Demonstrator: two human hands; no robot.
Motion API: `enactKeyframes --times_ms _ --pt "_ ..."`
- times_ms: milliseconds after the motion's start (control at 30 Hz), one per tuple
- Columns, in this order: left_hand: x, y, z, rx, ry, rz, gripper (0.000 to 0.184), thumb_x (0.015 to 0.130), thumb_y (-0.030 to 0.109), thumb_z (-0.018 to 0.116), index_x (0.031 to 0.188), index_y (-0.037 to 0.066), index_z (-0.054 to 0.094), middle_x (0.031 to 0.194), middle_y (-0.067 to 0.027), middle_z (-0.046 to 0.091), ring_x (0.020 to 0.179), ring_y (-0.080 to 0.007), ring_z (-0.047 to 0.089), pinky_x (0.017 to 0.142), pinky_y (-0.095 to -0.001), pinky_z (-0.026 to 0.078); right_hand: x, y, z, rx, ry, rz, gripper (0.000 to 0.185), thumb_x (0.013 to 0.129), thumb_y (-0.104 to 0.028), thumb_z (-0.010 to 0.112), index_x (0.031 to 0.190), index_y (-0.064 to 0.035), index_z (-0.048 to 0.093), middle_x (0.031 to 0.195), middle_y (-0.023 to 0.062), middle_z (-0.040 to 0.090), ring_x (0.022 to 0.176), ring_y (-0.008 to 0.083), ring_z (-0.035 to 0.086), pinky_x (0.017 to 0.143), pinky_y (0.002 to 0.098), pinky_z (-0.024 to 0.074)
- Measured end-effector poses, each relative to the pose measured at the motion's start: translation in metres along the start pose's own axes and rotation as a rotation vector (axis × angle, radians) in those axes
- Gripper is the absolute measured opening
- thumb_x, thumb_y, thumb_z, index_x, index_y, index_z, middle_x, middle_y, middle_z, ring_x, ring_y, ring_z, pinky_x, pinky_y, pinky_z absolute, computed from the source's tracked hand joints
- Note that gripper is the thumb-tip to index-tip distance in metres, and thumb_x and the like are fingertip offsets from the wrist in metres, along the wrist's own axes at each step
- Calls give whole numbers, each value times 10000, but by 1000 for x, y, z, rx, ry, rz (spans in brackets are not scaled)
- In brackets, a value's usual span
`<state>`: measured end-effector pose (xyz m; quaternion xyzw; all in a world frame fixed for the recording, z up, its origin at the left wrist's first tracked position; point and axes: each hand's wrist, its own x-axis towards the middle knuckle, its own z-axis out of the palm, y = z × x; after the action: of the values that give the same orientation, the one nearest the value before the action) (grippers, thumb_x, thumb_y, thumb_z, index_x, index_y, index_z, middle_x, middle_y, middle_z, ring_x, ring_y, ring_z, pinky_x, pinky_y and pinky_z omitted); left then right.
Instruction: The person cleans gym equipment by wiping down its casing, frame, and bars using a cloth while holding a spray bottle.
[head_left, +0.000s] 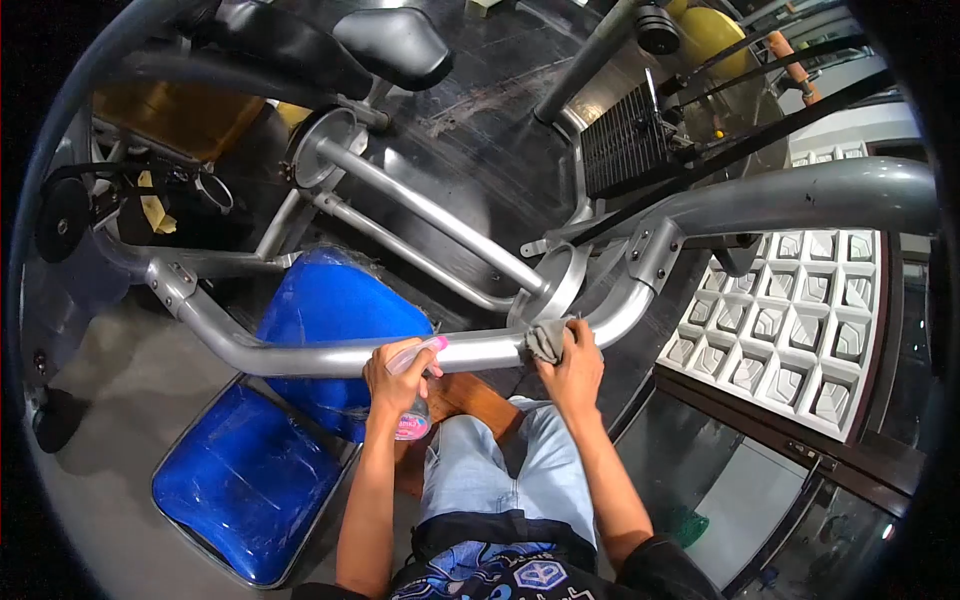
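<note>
A thick silver metal tube (pixel 300 358), part of a gym machine's frame, curves across in front of me. My right hand (pixel 570 372) presses a folded grey cloth (pixel 548 340) onto the tube, right of its middle. In my left hand (pixel 396 378) is a spray bottle with a pink nozzle tip (pixel 437 343) and a pink label (pixel 412 426). That hand is closed around the bottle's neck, close by the tube; whether it touches the metal I cannot tell.
Two blue padded chair parts (pixel 245 480) stand left, under the tube. Beyond lie a silver crossbar (pixel 430 215) with round end plates, a black weight stack (pixel 625 145) and a black padded seat (pixel 395 45). A white patterned panel (pixel 790 330) is at right.
</note>
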<state>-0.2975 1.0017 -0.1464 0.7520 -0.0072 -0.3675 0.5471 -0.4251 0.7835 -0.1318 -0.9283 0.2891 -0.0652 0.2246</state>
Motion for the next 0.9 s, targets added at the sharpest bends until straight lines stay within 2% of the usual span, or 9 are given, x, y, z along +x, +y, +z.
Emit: enactKeyframes --times_ms 133,267,333,367,467,533,600,733,900 --pt "1 -1 0 11 -9 -1 385 867 387 605 686 60 697 612 -29 674 396 -113 556 434 -256 403 -41 -25 34 87 24 48 406 610 -12 669 1014 12 629 1148 186 538 1073 370 525 912 437 455" --pt "6 -15 0 -39 -16 6 374 883 373 574 776 45 720 640 -53 684 398 -127 557 433 -269 407 -81 -16 97 333 272 178 414 770 21 577 1183 1 551 1233 159 495 1153 324 501 1015 346 383" --pt "6 -14 -1 -33 -21 14 374 884 368 572 800 35 721 649 -63 685 399 -129 557 429 -271 407 -84 -13 117 968 568 836 355 885 -28 523 1240 -26 519 1317 115 475 1211 256 480 1047 324 341" --pt "6 -15 -1 -32 -22 16 375 885 363 570 824 25 722 657 -73 686 400 -130 556 425 -274 407 -77 -6 118 1186 604 867 320 972 -115 469 1284 -45 494 1331 84 490 1212 213 492 1029 338 380" --pt "7 -15 -1 -43 -32 23 374 883 348 571 852 5 717 659 -80 683 400 -129 551 412 -272 398 -62 9 129 1693 553 1170 359 978 -269 501 1276 -68 518 1208 72 596 1077 230 593 949 394 479" --pt "8 -17 -1 -60 -35 30 375 883 345 571 852 -1 715 657 -84 679 399 -131 549 404 -267 394 -56 -15 132 1667 573 1161 376 974 -304 507 1265 -68 524 1206 73 603 1074 237 602 946 397 483" --pt "8 -17 0 -81 -37 39 377 883 341 571 852 -7 712 654 -88 676 397 -133 547 396 -263 390 -62 -37 127 1763 354 1231 375 974 -321 503 1298 -133 517 1242 38 594 1108 238 595 939 408 491" --pt "7 -17 1 -97 -27 55 379 883 334 571 859 -19 707 653 -104 670 398 -135 543 379 -259 383 -61 -36 114 1938 98 1303 350 969 -282 494 1244 -72 544 1265 93 589 1146 267 582 962 458 485" --pt "6 -14 1 -107 -33 60 373 886 332 574 841 -15 703 647 -95 652 399 -133 528 385 -254 383 -57 -13 124 1771 339 1204 328 953 -286 485 1159 -43 564 1146 108 634 1053 269 629 913 427 513"
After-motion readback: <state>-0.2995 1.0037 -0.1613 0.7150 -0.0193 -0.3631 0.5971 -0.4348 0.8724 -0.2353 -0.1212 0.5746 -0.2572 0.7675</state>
